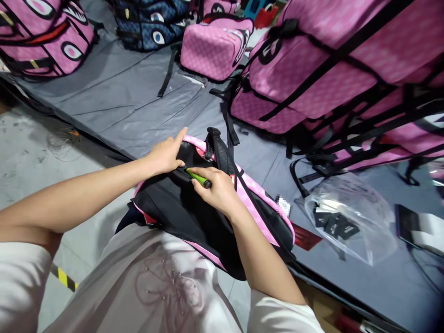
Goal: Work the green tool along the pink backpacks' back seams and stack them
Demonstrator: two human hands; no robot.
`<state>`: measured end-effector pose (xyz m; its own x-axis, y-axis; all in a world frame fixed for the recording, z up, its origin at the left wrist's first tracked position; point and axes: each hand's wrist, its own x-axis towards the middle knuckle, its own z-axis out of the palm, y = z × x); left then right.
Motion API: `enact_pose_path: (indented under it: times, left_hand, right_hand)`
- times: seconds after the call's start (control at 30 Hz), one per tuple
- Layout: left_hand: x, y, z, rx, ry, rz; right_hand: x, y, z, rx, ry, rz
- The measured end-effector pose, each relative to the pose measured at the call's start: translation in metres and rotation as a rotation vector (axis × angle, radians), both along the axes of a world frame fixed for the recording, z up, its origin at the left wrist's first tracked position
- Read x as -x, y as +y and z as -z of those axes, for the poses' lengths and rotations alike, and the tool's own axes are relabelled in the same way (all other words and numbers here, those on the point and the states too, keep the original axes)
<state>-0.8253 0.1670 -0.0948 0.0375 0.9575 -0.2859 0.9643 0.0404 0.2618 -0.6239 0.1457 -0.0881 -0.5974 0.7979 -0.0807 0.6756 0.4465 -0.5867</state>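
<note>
A black backpack with pink trim [204, 217] lies at the table's front edge, its black side facing up. My left hand [165, 155] rests on its upper left part beside the pink handle [194, 141], thumb and index finger spread apart. In my right hand [218, 187] is a green tool with a dark end [199, 177], gripped between the fingers. Its tip points toward my left thumb over the black fabric. What lies right under the tip is too small to tell.
Large pink bags [312, 69] are piled at the back right. A smaller pink bag [204, 51], a blue checked bag [152, 23] and another pink bag [45, 37] stand along the back. A clear plastic bag with black tags [367, 208] and a phone [405, 224] lie right.
</note>
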Motion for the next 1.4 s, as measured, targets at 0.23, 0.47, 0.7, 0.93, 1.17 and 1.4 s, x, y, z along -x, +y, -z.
enact_pose_path:
  times: [0.23, 0.47, 0.7, 0.93, 1.17, 1.4]
  left_hand:
    - [0.001, 0.001, -0.002, 0.029, -0.004, -0.011]
    - [0.002, 0.002, -0.002, 0.026, -0.015, -0.011]
    - [0.002, 0.0, -0.003, 0.008, -0.027, -0.004]
    - [0.003, 0.001, -0.003, 0.014, -0.041, -0.009]
    - [0.002, 0.001, -0.003, 0.018, -0.028, -0.009]
    - [0.003, 0.001, -0.002, 0.014, -0.028, 0.001]
  right_hand:
    - [0.003, 0.003, 0.003, 0.016, 0.057, 0.017]
    - [0.009, 0.003, 0.002, 0.058, 0.102, 0.037]
    - [0.017, -0.006, 0.003, -0.013, 0.069, 0.116]
    - [0.025, -0.014, 0.006, -0.059, 0.049, 0.243]
    - [0.029, -0.016, 0.004, -0.058, 0.035, 0.267]
    - [0.03, -0.018, 0.007, -0.056, 0.067, 0.304]
